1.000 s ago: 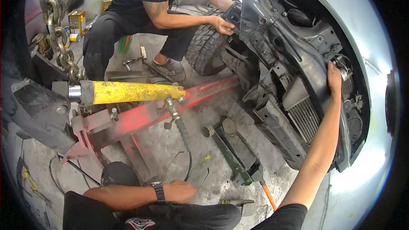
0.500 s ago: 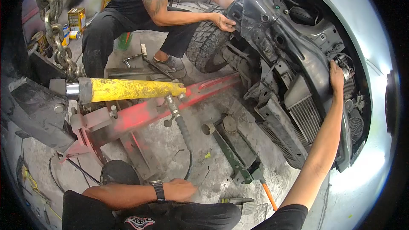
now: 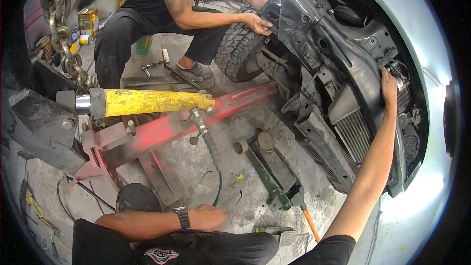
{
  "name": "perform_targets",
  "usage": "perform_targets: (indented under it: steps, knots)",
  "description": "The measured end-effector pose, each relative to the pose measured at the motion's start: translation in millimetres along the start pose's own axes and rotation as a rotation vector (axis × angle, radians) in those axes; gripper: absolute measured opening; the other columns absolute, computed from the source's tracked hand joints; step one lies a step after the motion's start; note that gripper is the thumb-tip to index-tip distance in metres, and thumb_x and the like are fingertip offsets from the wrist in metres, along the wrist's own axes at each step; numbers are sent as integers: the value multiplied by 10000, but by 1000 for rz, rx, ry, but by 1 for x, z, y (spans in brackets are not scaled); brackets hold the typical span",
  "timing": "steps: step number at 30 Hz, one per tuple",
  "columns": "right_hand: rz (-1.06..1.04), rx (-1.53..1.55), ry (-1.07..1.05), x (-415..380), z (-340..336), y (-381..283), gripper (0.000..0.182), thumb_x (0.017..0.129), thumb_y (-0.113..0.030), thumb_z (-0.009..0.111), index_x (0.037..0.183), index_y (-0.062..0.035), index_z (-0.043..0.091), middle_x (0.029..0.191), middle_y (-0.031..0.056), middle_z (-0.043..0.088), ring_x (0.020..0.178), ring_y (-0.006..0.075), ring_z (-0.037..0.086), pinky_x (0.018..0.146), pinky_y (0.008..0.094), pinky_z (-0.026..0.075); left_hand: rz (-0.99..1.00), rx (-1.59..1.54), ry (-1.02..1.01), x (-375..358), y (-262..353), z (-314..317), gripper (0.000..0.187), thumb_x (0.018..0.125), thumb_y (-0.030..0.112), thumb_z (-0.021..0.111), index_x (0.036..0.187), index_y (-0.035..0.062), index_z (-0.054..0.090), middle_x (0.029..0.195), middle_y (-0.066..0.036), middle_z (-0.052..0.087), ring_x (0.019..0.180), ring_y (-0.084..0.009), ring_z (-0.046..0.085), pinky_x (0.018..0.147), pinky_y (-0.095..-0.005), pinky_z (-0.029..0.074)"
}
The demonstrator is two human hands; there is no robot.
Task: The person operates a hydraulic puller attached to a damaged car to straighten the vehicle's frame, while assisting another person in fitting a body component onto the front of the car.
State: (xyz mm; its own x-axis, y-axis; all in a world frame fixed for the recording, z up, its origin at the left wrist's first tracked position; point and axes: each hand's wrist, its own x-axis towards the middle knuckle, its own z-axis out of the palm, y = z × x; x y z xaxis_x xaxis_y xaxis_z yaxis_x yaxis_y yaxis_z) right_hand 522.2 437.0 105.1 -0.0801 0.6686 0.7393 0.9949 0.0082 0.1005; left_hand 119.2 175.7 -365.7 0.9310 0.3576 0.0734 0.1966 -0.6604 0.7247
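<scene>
My left hand (image 3: pixel 207 217), with a watch on its wrist, rests low in the view near my knee. Its fingers are curled, and anything inside them is hidden. On the right, my right arm reaches up to the vehicle's exposed front frame (image 3: pixel 351 68). My right hand (image 3: pixel 389 86) lies against the frame's edge beside a round metal part, its fingertips partly hidden behind the edge. Below the frame is a finned cooler (image 3: pixel 354 135). A co-worker's hand (image 3: pixel 258 23) touches a dark part near the wheel (image 3: pixel 238 51).
A yellow hydraulic cylinder (image 3: pixel 157 102) lies over a red beam (image 3: pixel 162 132). A heavy chain (image 3: pixel 64 34) hangs at the upper left. On the floor are a green jack (image 3: pixel 270 174) with an orange handle (image 3: pixel 310 225) and a hammer (image 3: pixel 166 56). A co-worker (image 3: pixel 162 10) crouches behind.
</scene>
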Motion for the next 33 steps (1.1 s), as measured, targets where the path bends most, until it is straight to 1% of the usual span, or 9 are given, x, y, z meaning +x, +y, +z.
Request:
perform_targets:
  steps: [2, 9, 12, 15, 18, 21, 24, 27, 33]
  knots:
    - [8, 14, 20, 2, 3, 5, 517, 935, -393, 384, 987, 78, 592, 986, 331, 575, 1003, 457, 538, 859, 425, 405, -17, 0, 42, -2, 5, -4, 302, 718, 195, 658, 872, -45, 559, 736, -222, 620, 745, -386, 632, 613, -458, 513]
    - [36, -46, -29, -1, -3, -5, 447, 936, -343, 374, 967, 54, 577, 979, 313, 571, 968, 469, 523, 820, 452, 406, -34, -12, -4, -1, 9, -10, 343, 724, 185, 664, 933, -59, 544, 741, -229, 621, 749, -390, 632, 614, -453, 514]
    - [-180, -112, -11, 0, 1, 5, 373, 943, -288, 354, 971, 27, 552, 944, 312, 565, 927, 485, 510, 782, 482, 398, -39, -5, -18, -1, 8, -9, 339, 728, 186, 658, 933, -59, 546, 736, -230, 619, 746, -390, 632, 616, -450, 515]
    - [-125, -161, -37, 3, 1, 8, 375, 959, -301, 350, 1025, 9, 550, 980, 298, 575, 953, 452, 542, 792, 430, 425, -28, -5, 8, -2, 8, -7, 314, 730, 184, 645, 913, -54, 553, 724, -229, 616, 741, -388, 631, 618, -447, 515]
    - [-157, -163, -56, 3, -1, 8, 371, 959, -300, 350, 1027, 3, 552, 979, 297, 577, 955, 452, 542, 794, 428, 425, -43, -9, -4, -1, 8, -8, 301, 731, 184, 633, 902, -52, 557, 714, -227, 613, 735, -387, 630, 616, -447, 513]
    - [-50, -134, -49, 2, 0, 4, 411, 954, -337, 362, 1016, 11, 572, 965, 304, 579, 964, 455, 538, 801, 427, 423, -25, -8, 12, -1, 6, -6, 300, 731, 188, 630, 897, -51, 557, 708, -223, 612, 730, -386, 628, 613, -448, 512]
    - [-12, -44, -7, -2, -2, -5, 464, 938, -357, 370, 921, 61, 570, 902, 331, 565, 893, 494, 521, 780, 484, 395, -23, -5, 16, -2, 6, -6, 305, 731, 195, 637, 894, -50, 556, 709, -222, 612, 729, -385, 627, 614, -450, 511]
    - [-70, -67, 39, -8, -4, -16, 544, 929, -411, 377, 884, 93, 578, 913, 348, 560, 922, 489, 526, 796, 479, 394, -23, -4, 14, -2, 5, -5, 313, 732, 199, 644, 898, -50, 553, 719, -223, 612, 737, -385, 626, 620, -449, 511]
    - [56, -48, -5, -3, -3, -9, 509, 930, -398, 374, 913, 65, 584, 934, 340, 560, 950, 488, 517, 812, 490, 386, 1, -2, 18, -1, 4, -5, 339, 734, 200, 652, 927, -56, 543, 733, -227, 613, 752, -387, 625, 627, -446, 510]
